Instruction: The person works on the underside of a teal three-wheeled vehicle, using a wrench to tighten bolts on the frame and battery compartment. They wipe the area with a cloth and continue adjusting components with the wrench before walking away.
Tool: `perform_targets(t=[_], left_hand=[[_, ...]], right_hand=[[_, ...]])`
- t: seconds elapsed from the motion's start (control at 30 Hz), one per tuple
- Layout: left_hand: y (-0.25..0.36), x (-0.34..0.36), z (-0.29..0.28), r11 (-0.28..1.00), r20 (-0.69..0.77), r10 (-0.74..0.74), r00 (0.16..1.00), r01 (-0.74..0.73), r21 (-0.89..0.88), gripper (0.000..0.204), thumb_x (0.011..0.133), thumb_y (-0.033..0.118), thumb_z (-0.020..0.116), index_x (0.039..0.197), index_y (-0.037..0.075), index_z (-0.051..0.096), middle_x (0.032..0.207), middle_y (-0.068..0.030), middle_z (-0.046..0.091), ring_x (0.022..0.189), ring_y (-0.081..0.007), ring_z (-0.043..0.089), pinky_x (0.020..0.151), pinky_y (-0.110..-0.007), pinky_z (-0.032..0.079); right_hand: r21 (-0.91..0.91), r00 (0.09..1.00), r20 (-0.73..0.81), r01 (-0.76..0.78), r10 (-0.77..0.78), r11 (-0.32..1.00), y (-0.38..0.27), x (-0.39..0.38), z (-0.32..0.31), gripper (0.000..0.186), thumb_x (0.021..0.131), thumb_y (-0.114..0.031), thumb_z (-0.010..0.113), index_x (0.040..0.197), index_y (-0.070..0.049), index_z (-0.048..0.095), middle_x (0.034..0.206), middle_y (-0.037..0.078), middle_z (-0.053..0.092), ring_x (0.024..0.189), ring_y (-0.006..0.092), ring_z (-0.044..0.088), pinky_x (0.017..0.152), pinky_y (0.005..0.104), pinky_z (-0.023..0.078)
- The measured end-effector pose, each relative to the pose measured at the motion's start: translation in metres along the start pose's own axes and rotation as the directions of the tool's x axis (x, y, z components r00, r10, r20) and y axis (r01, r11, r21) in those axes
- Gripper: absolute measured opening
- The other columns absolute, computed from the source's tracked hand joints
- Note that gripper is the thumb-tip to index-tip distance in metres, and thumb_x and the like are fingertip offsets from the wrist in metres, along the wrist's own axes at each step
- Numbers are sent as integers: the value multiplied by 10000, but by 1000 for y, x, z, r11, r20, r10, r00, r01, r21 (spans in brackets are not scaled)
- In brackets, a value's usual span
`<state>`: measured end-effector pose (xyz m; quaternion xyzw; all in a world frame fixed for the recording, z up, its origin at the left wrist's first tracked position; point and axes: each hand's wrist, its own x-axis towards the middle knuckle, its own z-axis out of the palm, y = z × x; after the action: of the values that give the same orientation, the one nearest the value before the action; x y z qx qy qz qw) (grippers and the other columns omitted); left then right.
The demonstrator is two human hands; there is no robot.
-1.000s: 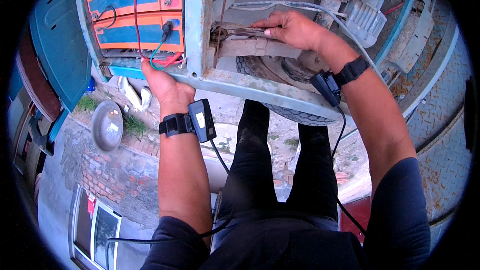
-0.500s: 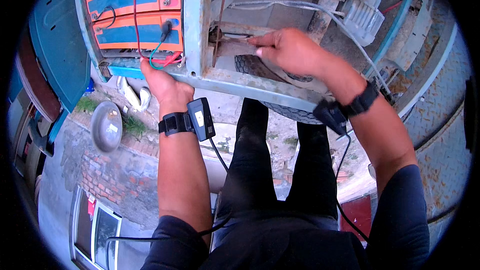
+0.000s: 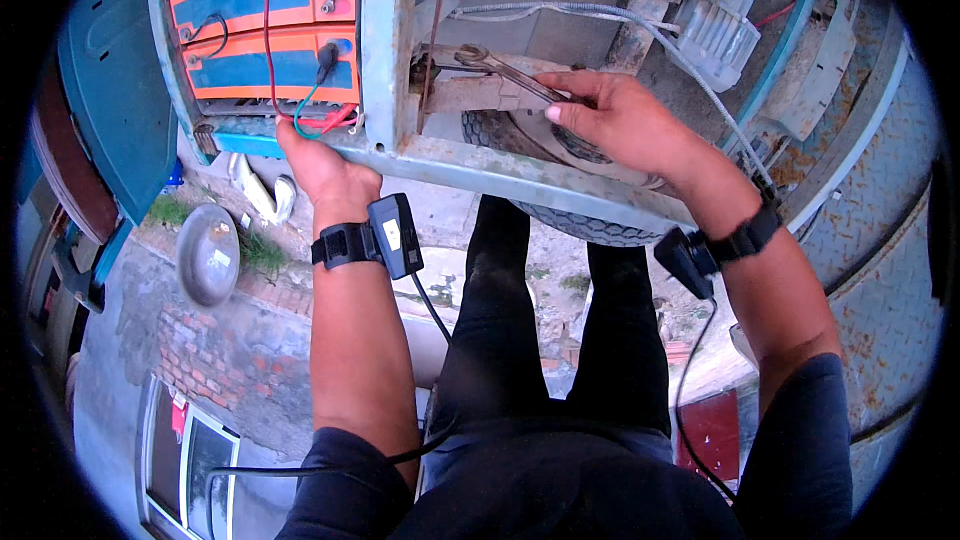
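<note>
My right hand (image 3: 610,115) is closed around the shank of a metal wrench (image 3: 515,75). The wrench's ring-shaped end points left, close to a thin rod and bracket beside the upright post of the blue-grey metal frame (image 3: 520,177). My left hand (image 3: 325,168) wraps over the frame's lower rail, below the orange and blue batteries (image 3: 270,80); most of its fingers are hidden. Red and green wires (image 3: 330,123) lie right beside its fingertips.
A grey finned motor casing (image 3: 715,40) sits at the upper right, with a sheathed cable (image 3: 600,10) crossing nearby. A tyre (image 3: 590,227) shows beneath the frame. To the left are a blue panel (image 3: 115,90) and a metal bowl (image 3: 208,255) on the ground.
My right hand has drawn back right and slightly down from the post, bringing the wrench into clear sight. My left hand stays on the rail; the view has shifted slightly.
</note>
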<state>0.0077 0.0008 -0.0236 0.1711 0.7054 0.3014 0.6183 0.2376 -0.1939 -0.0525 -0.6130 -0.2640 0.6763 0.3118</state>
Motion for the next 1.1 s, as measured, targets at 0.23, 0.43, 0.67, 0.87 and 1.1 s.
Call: perform_targets(t=[0.23, 0.43, 0.67, 0.87, 1.1], left_hand=[[0, 2, -1, 1000, -16, -27, 1000, 27, 5, 539, 967, 515, 351, 1279, 118, 541, 1269, -82, 596, 1120, -292, 582, 980, -455, 453], [1, 0, 1, 1000, -6, -24, 1000, 24, 10, 540, 967, 516, 343, 1273, 121, 547, 1267, -75, 599, 1115, -289, 584, 974, -454, 456], [0, 6, -5, 1000, -17, -28, 999, 28, 5, 534, 974, 509, 338, 1274, 122, 550, 1266, -71, 600, 1119, -284, 581, 981, -442, 452], [-1, 5, -3, 1000, -18, 0, 1000, 0, 17, 532, 975, 507, 340, 1275, 121, 549, 1265, -69, 600, 1126, -282, 578, 982, -439, 451], [-1, 2, 0, 1000, -4, -12, 1000, 12, 6, 522, 972, 496, 352, 1275, 118, 545, 1260, -70, 601, 1109, -277, 589, 964, -443, 466]], right_hand=[[-47, 992, 123, 25, -19, 999, 10, 51, -2, 374, 954, -173, 597, 1324, -119, 597, 1097, 81, 685, 975, 149, 605, 914, 298, 476], [-119, 982, 118, 161, -148, 980, 33, 78, -8, 372, 953, -213, 589, 1325, -213, 603, 1124, 105, 700, 984, 191, 630, 944, 319, 467], [-276, 992, 118, 82, -51, 958, 19, 88, -9, 340, 961, -196, 583, 1298, -199, 623, 1073, 99, 647, 1029, 222, 613, 974, 332, 464], [-256, 990, 105, 122, -98, 959, 27, 88, -5, 345, 940, -194, 597, 1282, -198, 635, 1166, 100, 692, 1029, 211, 644, 956, 319, 475], [-167, 995, 104, 17, 1, 986, 21, 77, 13, 338, 948, -158, 604, 1285, -143, 630, 1207, 104, 674, 1090, 177, 613, 993, 306, 450]])
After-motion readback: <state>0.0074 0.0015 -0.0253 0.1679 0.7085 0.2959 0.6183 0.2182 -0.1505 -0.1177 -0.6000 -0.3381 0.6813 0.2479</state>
